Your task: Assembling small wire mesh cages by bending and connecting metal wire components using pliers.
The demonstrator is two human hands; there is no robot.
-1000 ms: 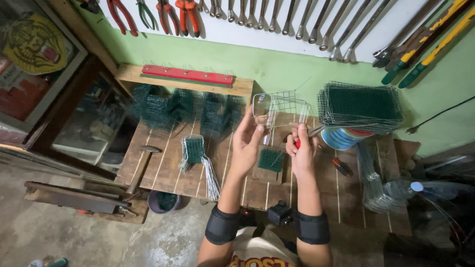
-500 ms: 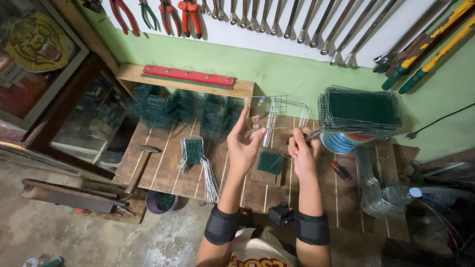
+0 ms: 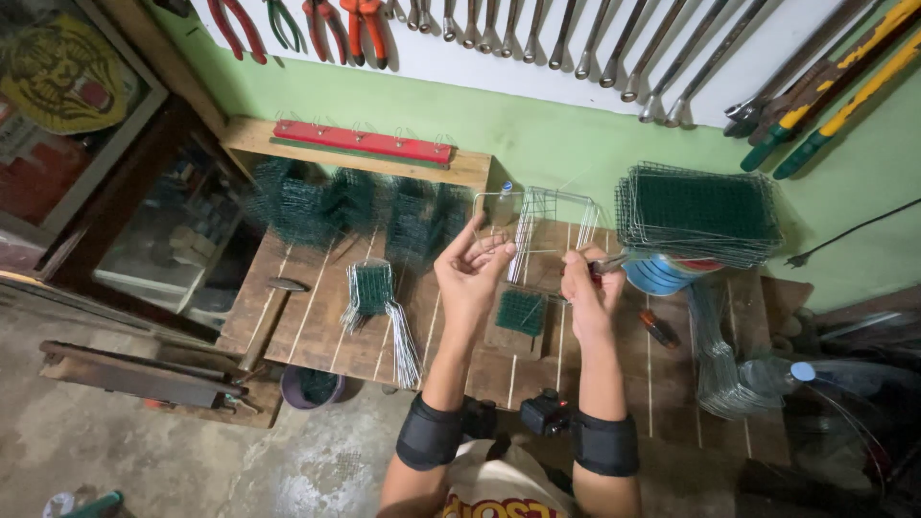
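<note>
My left hand (image 3: 472, 270) is raised over the wooden workbench (image 3: 317, 317), fingers pinching the near edge of a small wire mesh cage (image 3: 549, 219) that is bent into a box shape. My right hand (image 3: 587, 286) grips red-handled pliers (image 3: 602, 267) whose jaws point right, by the cage's lower right side. A small square of green mesh (image 3: 521, 312) lies on a wooden block just under both hands.
A stack of flat wire mesh panels (image 3: 698, 213) rests on a blue bucket at right. Green mesh cages (image 3: 345, 206) line the back left. A bundle of wires (image 3: 379, 307), a hammer (image 3: 269, 317) and a small screwdriver (image 3: 660, 329) lie on the bench. Tools hang on the wall.
My left hand has opened its fingers and shifted along the cage's edge. The right hand with the pliers has moved slightly down and right. The cage stays in the same spot.
</note>
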